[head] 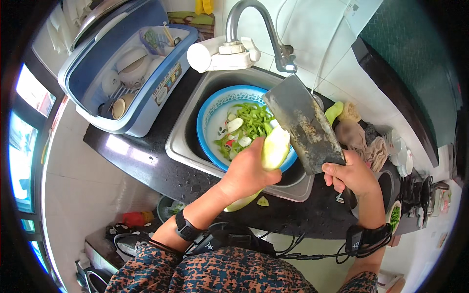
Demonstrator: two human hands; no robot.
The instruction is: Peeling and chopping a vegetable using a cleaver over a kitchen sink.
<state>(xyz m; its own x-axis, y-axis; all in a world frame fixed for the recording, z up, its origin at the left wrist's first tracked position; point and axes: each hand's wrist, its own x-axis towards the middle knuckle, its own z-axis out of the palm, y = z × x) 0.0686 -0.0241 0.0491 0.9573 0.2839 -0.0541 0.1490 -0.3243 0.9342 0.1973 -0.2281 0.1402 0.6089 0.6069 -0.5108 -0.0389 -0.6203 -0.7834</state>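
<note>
My left hand (247, 170) grips a pale green peeled gourd (274, 149), whose upper end is cut to white flesh. The gourd's lower end sticks out beneath my wrist. In my right hand (353, 174) is a cleaver (304, 124) with a broad, stained dark blade. Its blade slants up and leftward, close beside the gourd's cut end; whether they touch I cannot tell. Under both lies a blue-rimmed basin (209, 106) with green strips and pale slices (254, 115) in it. The basin sits in a stainless steel sink (183, 146).
Above the sink arches a faucet (234, 22) with a white filter (216, 55). At left stands a blue dish box (146, 113) holding bowls. Another gourd piece (334, 111), cloths (351, 133) and stacked cups (399, 150) line the right side. A small scrap (262, 201) lies on the black countertop (293, 218).
</note>
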